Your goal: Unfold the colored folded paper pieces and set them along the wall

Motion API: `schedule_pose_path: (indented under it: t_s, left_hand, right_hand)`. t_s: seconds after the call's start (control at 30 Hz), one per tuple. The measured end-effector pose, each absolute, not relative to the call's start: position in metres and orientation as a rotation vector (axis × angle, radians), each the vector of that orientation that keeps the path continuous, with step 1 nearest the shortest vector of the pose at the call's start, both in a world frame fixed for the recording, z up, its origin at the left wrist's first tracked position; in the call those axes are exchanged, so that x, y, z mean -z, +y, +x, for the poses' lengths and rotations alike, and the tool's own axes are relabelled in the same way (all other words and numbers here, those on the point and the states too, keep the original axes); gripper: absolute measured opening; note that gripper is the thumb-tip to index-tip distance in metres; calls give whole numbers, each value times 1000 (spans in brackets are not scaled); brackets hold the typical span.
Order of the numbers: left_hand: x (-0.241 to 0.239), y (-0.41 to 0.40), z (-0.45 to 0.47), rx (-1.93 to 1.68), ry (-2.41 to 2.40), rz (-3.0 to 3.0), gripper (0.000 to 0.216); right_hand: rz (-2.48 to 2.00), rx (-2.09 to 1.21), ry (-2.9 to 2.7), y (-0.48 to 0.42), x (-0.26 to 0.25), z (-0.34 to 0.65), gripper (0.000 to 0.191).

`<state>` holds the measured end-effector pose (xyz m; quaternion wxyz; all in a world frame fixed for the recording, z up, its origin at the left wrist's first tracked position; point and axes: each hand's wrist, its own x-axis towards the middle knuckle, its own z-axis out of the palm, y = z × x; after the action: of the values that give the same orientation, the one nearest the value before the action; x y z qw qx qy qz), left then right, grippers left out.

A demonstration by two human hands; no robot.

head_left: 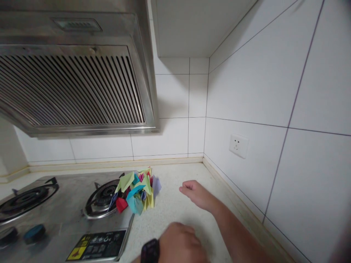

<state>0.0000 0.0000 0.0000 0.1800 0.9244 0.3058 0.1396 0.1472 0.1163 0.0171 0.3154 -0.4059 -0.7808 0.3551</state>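
Note:
Over the pale countertop (170, 215), my right hand (196, 193) is closed, thumb pressed against the curled fingers, and no object shows in it. Nearer to me, my left hand (181, 243) wears a dark watch (150, 251) and is curled into a fist, slightly blurred. Its back faces me; nothing sticks out of it. Left of both hands, apart from them, lies a pile of folded coloured papers (137, 193) in yellow, blue, red, pink and lilac. The pile spans the right edge of the gas stove (68, 208) and the counter.
A burner (102, 197) sits partly behind the papers, with a second burner (27, 199) farther left. Two knobs (34, 233) are at the stove's front. A range hood (76, 87) hangs overhead. White tiled walls meet at the corner; a socket (238, 145) is on the right.

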Motion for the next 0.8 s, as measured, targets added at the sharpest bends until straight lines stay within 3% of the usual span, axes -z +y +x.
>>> schedule_pose_path:
  t_s: [0.2, 0.4, 0.63, 0.8]
  left_hand:
    - [20, 51, -57, -613, 1549, 2746, 33]
    - [59, 61, -60, -494, 1568, 2749, 29]
    - [46, 61, -62, -542, 1589, 2693, 42]
    - [38, 62, -64, -703, 1588, 2641, 27]
  right_hand:
    - [-1256, -791, -2009, 122, 27, 170, 35]
    - [-1328, -793, -2199, 132, 62, 166, 30]
    - [-1324, -742, -2254, 137, 54, 168, 31]
    - [-1288, -861, -2186, 141, 54, 171, 35]
